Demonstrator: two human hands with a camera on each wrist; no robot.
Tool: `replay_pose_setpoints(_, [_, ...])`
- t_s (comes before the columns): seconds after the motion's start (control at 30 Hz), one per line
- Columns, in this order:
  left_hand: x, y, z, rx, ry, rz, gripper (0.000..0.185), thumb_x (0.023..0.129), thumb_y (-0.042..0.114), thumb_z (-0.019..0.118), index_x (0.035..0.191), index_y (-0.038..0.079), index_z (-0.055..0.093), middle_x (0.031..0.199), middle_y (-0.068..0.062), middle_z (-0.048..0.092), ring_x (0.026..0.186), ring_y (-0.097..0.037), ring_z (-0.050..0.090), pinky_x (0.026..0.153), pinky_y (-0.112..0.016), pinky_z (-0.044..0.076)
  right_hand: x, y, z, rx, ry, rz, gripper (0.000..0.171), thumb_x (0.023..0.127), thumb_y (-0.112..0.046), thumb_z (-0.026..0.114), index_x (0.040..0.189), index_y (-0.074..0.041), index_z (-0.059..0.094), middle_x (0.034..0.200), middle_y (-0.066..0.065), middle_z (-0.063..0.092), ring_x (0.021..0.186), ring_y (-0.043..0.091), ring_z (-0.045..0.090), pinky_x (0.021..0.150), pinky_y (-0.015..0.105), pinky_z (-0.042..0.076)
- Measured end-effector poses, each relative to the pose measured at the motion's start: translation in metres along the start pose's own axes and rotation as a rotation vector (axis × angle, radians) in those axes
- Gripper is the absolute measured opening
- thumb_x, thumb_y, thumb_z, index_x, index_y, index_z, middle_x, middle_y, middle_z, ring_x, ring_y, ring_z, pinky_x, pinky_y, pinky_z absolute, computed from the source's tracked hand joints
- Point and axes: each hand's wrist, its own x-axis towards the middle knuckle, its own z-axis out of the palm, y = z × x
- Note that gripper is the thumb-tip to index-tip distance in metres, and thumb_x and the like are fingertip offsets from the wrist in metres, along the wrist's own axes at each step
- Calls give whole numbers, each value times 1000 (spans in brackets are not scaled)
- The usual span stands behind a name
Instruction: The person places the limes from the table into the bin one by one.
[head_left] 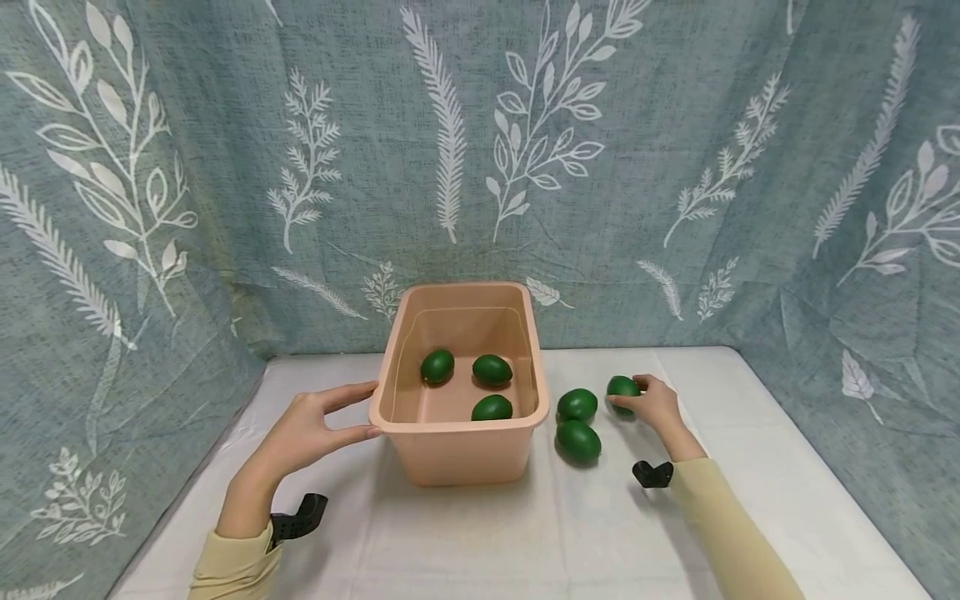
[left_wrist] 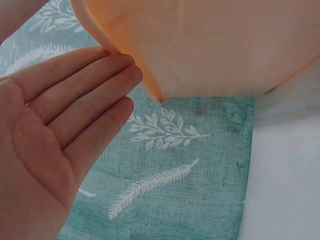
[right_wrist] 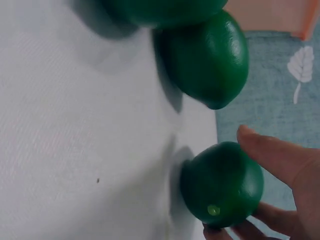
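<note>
A peach-coloured plastic bin point(head_left: 465, 454) stands on the white table with three green limes inside, one at the back left point(head_left: 437, 366), one at the back right point(head_left: 492, 369) and one nearer the front point(head_left: 492, 407). My left hand point(head_left: 300, 433) touches the bin's left rim with nearly straight fingers point(left_wrist: 95, 95). To the right of the bin, my right hand point(head_left: 654, 406) has its thumb and fingers curled round a lime point(right_wrist: 222, 185) at the tabletop. Two more limes, one farther point(head_left: 577, 405) and one nearer point(head_left: 578, 442), lie between that hand and the bin.
White cloth covers the table point(head_left: 465, 542). A blue-green curtain point(head_left: 360, 167) with white leaf prints hangs behind it and along both sides. Black wrist mounts point(head_left: 300, 518) sit at both sleeves.
</note>
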Motion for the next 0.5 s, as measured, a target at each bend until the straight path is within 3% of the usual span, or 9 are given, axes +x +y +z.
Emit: replay_pose_setpoints(0.5, [2,0,-1,13,-4,3,61,81,41,73,134,16,56,131,-5,59,122,-31,55,96,-54,47,0,7,-4,36,6,-10,68,84,-29,72,136,6,45,136,30,46,128,47,38,105,56,37])
